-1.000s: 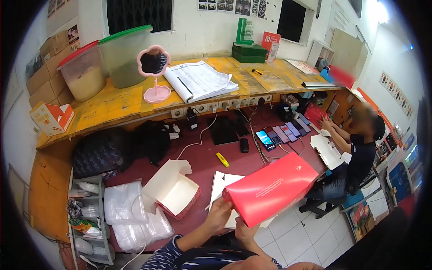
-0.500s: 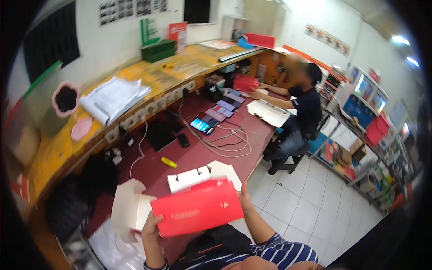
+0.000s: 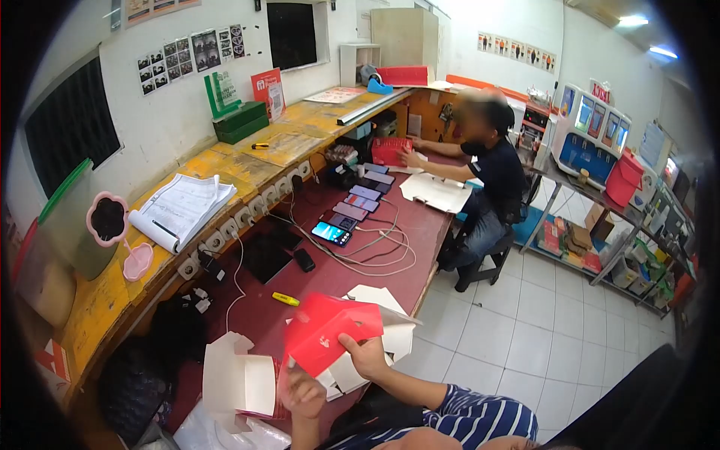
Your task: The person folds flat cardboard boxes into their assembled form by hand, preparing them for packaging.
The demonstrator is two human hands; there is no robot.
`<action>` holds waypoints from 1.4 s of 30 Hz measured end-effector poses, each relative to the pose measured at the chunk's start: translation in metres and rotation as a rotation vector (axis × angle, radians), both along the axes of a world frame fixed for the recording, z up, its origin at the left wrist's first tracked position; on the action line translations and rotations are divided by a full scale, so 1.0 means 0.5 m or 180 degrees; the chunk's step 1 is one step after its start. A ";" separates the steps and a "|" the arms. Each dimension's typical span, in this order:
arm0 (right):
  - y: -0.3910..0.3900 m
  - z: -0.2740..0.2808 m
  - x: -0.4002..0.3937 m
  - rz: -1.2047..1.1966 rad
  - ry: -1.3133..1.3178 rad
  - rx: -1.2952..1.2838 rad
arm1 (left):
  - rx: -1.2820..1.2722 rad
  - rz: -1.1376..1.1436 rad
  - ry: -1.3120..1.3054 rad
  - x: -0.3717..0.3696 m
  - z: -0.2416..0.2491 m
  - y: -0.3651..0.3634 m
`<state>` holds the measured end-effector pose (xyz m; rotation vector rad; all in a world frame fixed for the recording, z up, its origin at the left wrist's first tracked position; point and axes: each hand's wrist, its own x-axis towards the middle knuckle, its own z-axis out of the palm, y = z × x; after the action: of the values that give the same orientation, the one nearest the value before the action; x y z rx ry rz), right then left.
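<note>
A red carton piece [image 3: 319, 330] is tilted above the near part of the dark red table. My right hand [image 3: 364, 355] grips its right side, thumb on the red face. Just below its left edge is my left hand [image 3: 304, 393], fingers partly curled and blurred; whether it touches the carton cannot be made out. White unfolded cartons [image 3: 390, 330] lie beneath and behind the red piece. To the left stands an open white box [image 3: 240, 375] beside clear plastic [image 3: 225, 433].
Several phones [image 3: 331, 232] with looped white cables lie farther up the table [image 3: 281, 279]. A yellow marker [image 3: 286, 299] is behind the red piece. A seated co-worker [image 3: 491, 165] holds a red box [image 3: 391, 151]. A yellow shelf [image 3: 180, 251] carries papers [image 3: 184, 210].
The red piece has turned and tilted, its printed front no longer facing me. My left hand has moved right and down from its left edge. The view has shifted.
</note>
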<state>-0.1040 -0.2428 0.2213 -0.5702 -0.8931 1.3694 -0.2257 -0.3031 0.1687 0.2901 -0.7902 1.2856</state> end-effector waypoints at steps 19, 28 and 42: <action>0.082 0.011 0.010 0.1454 -0.0838 -0.0857 | -0.2062 0.4088 0.3960 -0.046 0.055 0.013; 0.067 -0.020 -0.007 0.1081 -0.0537 -0.0432 | -0.2348 0.5136 0.4592 -0.049 -0.020 0.026; 0.030 -0.026 -0.071 0.0509 0.0098 -0.0881 | -0.2614 0.2474 0.2213 -0.038 0.001 0.028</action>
<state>-0.1393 -0.2276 0.2080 -0.6977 -0.7410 1.6576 -0.2448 -0.2892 0.1691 0.3494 0.5254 1.9434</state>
